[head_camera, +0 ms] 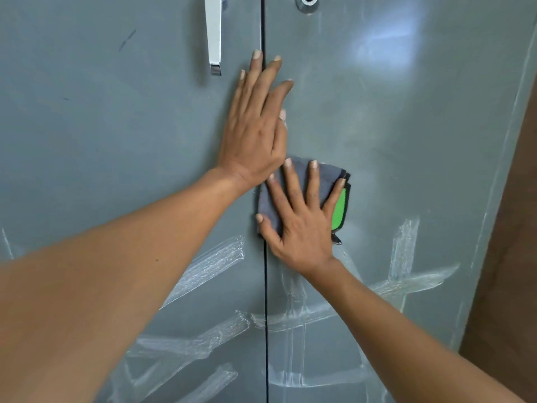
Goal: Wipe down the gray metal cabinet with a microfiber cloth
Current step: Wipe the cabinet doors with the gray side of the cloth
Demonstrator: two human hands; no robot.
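Note:
The gray metal cabinet fills the view, its two doors meeting at a dark vertical seam. My left hand lies flat with straight fingers across the seam, just below the handle. My right hand presses a folded gray microfiber cloth, which has a green patch and dark edging, flat against the right door just right of the seam. Its fingers are spread and straight over the cloth. White smeared streaks cover the lower parts of both doors.
A chrome lever handle hangs on the left door at the top. A round lock sits at the top of the right door. A brown wooden surface borders the cabinet on the right.

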